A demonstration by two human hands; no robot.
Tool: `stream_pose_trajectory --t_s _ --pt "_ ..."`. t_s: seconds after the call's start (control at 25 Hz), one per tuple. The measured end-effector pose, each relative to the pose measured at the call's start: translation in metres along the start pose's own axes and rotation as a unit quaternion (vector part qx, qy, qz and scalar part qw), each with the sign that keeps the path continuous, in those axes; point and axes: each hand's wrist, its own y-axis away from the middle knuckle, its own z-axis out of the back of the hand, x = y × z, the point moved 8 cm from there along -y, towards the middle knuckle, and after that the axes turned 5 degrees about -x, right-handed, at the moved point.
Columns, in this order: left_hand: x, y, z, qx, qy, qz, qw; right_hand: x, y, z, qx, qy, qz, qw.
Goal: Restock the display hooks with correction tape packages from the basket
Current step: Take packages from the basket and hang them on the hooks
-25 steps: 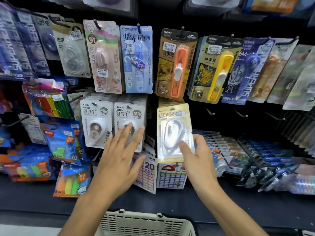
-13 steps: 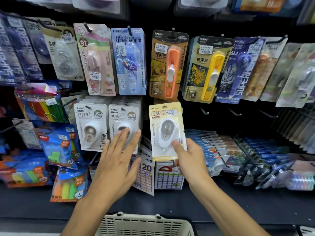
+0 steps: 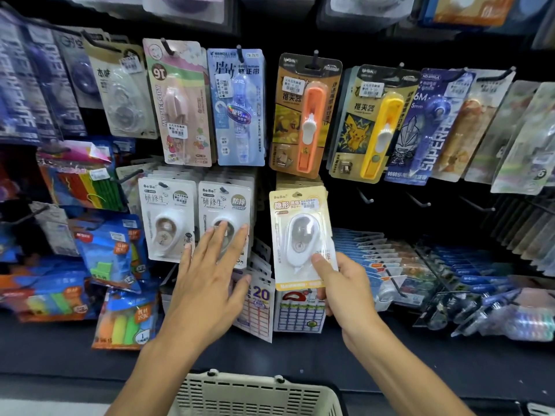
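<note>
Display wall's packed, so line up carefully. The basket (image 3: pixel 255 394) sits below you. Your left hand (image 3: pixel 207 283) is spread flat and empty on the white packs (image 3: pixel 223 223); use it to press them aside. Your right hand (image 3: pixel 342 283) pinches the yellow correction tape package (image 3: pixel 300 235) by its bottom corner, in front of its stack. Aim its hang hole (image 3: pixel 297 194) onto the hook, which I can't see.

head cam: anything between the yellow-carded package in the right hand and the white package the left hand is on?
Nothing hangs there: only a dark gap of backboard separates the yellow-carded correction tape package from the white-carded correction tape package, as seen in the head view.
</note>
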Motion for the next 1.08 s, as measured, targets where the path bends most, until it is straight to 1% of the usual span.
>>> stream_pose_trajectory --t_s 0.24,0.32,0.4,0.44,0.48,0.52,0.6,0.64,0.68,0.72,0.8,0.88,1.0,1.08 --pt "0.002 -0.001 0.009 -0.026 0.01 0.015 1.0 -0.011 -0.005 0.002 -0.024 -0.009 -0.03 0.999" --pt "0.001 -0.001 0.009 -0.025 0.008 0.017 1.0 -0.018 -0.01 0.001 -0.017 -0.044 -0.093 0.995" --pt "0.001 0.0 0.007 -0.016 0.004 0.017 1.0 -0.03 -0.012 -0.005 0.022 -0.111 -0.172 0.979" --pt "0.002 0.001 0.005 -0.012 0.003 0.016 1.0 -0.034 -0.012 -0.009 0.039 -0.123 -0.186 0.974" --pt "0.004 0.001 0.005 -0.009 0.003 0.016 1.0 -0.034 -0.013 -0.01 0.048 -0.105 -0.175 0.978" --pt "0.006 0.003 0.004 -0.006 0.004 0.015 1.0 -0.027 -0.015 -0.01 0.044 -0.061 -0.136 0.988" --pt "0.015 0.006 0.003 0.002 -0.002 0.014 1.0 0.007 -0.025 -0.001 -0.003 0.022 0.002 1.0" --pt "0.019 0.007 0.002 0.007 -0.009 0.015 1.0 0.027 -0.033 0.003 -0.031 0.033 0.068 0.997" --pt "0.024 0.008 0.001 0.015 -0.016 0.017 1.0 0.044 -0.044 0.002 -0.039 0.022 0.095 0.995" --pt "0.027 0.009 0.0 0.023 -0.022 0.019 0.999 0.058 -0.055 -0.003 -0.026 0.002 0.082 0.996" --pt "0.03 0.011 0.0 0.027 -0.025 0.021 0.999 0.071 -0.073 -0.029 0.042 -0.017 -0.014 0.999" --pt "0.032 0.013 0.005 0.025 -0.014 0.028 0.999 0.077 -0.076 -0.057 0.095 -0.036 -0.095 0.99" --pt "0.037 0.014 0.013 0.024 0.017 0.04 0.999 0.078 -0.078 -0.075 0.12 -0.109 -0.155 0.974" --pt "0.039 0.014 0.018 0.023 0.037 0.046 0.998 0.074 -0.085 -0.07 0.088 -0.153 -0.178 0.968"
